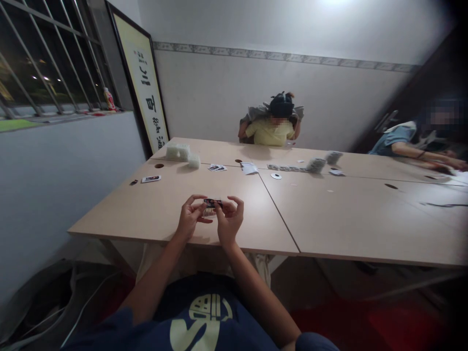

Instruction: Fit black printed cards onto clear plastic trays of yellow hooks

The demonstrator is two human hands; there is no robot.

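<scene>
Dark printed piece (211, 202), held between fingers (220, 211)

Glare whitens the upper wall (329, 22); right corners darken.

The view looks out from the person's head, forward and down. It hangs just above the shirt (244, 324) at the near edge, with the left hand (190, 214) and right hand (230, 219) close ahead. It faces across the table (347, 219) to the far wall (219, 87), wide enough to catch a window (40, 73) at left and a dark door (409, 105) at right.
</scene>
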